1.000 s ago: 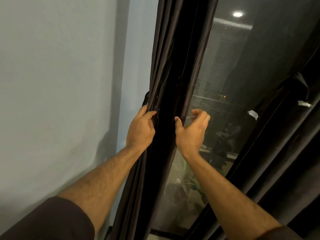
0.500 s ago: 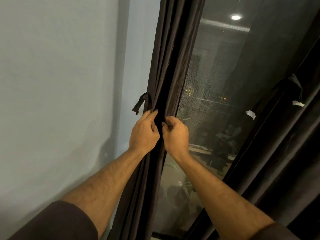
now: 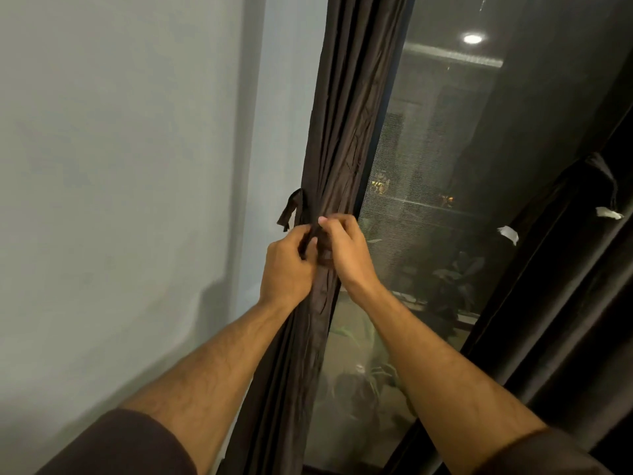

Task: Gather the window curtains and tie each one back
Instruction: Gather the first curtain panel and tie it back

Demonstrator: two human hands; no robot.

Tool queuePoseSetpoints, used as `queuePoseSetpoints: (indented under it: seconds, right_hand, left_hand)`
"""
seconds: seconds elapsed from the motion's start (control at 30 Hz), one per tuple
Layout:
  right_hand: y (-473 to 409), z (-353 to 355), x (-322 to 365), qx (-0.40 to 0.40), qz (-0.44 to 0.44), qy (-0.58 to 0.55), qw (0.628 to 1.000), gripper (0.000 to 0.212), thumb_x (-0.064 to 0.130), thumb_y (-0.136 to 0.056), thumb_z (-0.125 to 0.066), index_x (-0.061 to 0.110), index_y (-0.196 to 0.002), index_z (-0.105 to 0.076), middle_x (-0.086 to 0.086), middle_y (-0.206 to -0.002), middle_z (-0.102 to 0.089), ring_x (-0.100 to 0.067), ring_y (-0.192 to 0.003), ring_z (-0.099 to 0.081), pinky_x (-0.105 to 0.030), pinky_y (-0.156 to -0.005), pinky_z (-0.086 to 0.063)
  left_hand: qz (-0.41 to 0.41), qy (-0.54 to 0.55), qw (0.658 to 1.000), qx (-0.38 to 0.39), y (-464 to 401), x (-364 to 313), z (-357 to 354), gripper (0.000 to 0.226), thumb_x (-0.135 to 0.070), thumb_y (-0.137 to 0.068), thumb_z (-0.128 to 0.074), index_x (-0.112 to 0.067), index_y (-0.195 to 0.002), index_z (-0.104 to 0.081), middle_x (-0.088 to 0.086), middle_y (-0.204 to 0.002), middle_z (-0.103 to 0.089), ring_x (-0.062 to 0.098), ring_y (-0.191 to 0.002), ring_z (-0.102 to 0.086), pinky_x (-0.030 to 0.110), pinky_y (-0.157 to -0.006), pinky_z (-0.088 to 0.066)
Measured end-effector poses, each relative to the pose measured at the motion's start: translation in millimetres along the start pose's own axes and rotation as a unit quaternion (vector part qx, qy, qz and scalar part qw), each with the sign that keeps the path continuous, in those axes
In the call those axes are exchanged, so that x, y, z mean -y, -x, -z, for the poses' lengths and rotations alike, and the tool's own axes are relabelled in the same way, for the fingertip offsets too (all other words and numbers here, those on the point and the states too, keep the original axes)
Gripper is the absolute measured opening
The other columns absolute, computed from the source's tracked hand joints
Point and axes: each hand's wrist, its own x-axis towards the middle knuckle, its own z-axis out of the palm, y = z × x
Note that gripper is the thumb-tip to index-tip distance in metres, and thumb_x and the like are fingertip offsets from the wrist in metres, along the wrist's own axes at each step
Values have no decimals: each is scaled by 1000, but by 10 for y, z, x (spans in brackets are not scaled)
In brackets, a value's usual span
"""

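A dark brown left curtain (image 3: 346, 132) hangs gathered into a narrow bundle beside the window's left edge. A dark fabric tie strap (image 3: 290, 209) sticks out from the bundle's left side. My left hand (image 3: 286, 269) and my right hand (image 3: 346, 253) meet in front of the bundle at mid height. Both pinch dark strap ends between their fingers. Which ends cross where is hidden between the hands. A second dark curtain (image 3: 565, 303) hangs at the right, bunched with a tie (image 3: 604, 176) around it.
A pale wall (image 3: 120, 200) fills the left. The window glass (image 3: 428, 217) is dark and reflects a ceiling light (image 3: 472, 38). Two white tags (image 3: 508, 233) hang by the right curtain. Plants show dimly low behind the glass.
My right hand has moved left from the curtain's right edge to meet my left hand. The bundle has been drawn narrower. The tie strap end has come into view on the left.
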Motion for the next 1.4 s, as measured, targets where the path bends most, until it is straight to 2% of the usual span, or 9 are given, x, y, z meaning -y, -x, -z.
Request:
queuePoseSetpoints:
  seconds: [0.07,0.17,0.27,0.53,0.67,0.9,1.03,1.2,1.4]
  right_hand:
    - [-56,-31,114,0,25,55,998,78,62,-81,-72,20,-141,-45,4,-125,-66,-15,-112,-68,-39,-98,-57]
    - [-193,-43,194,-22,66,154,986,48,35,-96,-68,15,-136,-52,4,-119,-68,-11,-102,-65,-27,-88,-54]
    - [-334,-1,192,-45,70,232,969,18,9,-99,-54,12,-114,-64,-2,-104,-69,-20,-93,-63,-31,-79,-49]
    - [-333,103,158,-42,84,271,958,38,7,-106,-45,12,-143,-55,-5,-135,-66,-24,-124,-61,-16,-81,-39]
    - [-372,102,104,-14,108,247,963,36,10,-106,-48,12,-140,-59,1,-120,-68,-16,-103,-65,-1,-61,-42]
    - [-400,170,183,22,91,163,982,21,0,-97,-51,6,-82,-65,-4,-71,-63,-1,-57,-58,-21,-56,-48]
    - [-453,179,205,39,67,112,991,15,2,-93,-55,2,-87,-68,-11,-82,-67,-12,-73,-64,-28,-67,-55]
    - [-542,161,132,35,46,77,995,26,0,-91,-55,8,-110,-72,-9,-104,-76,-16,-93,-73,-26,-77,-61]
    - [-591,161,33,78,85,99,988,35,-4,-90,-55,2,-124,-61,-12,-112,-71,-15,-100,-73,-27,-82,-62]
  left_hand:
    - [5,4,1000,5,-8,-1,-48,13,-9,-97,-63,-13,-106,-72,-12,-82,-70,2,-74,-68,15,-66,-55]
    - [5,9,1000,13,-39,18,-105,12,2,-85,-67,-10,-87,-70,-11,-71,-66,7,-66,-66,14,-56,-49]
    - [-5,31,999,32,-83,21,-75,18,-1,-84,-66,-12,-94,-76,-7,-82,-74,4,-75,-70,17,-68,-57]
    - [173,70,979,-85,-606,231,-32,19,-26,-93,-71,-15,-109,-73,-7,-88,-71,8,-83,-70,34,-81,-61]
    - [193,88,977,-22,-781,210,-85,27,-33,-91,-74,-14,-110,-77,-3,-98,-75,13,-92,-71,34,-89,-59]
    - [239,145,960,-2,-932,156,-99,11,-18,-97,-61,-12,-96,-70,6,-96,-71,23,-91,-69,38,-81,-62]
    - [273,191,941,51,-1020,112,-70,20,-20,-94,-58,-11,-111,-65,8,-101,-71,23,-91,-69,31,-66,-56]
    - [265,289,911,130,-1035,53,-53,22,-22,-67,-55,-9,-84,-61,7,-88,-65,24,-89,-62,37,-72,-53]
    - [200,271,924,184,-1045,94,-182,81,-46,-62,-92,-18,-132,-61,2,-117,-75,19,-109,-72,37,-98,-56]
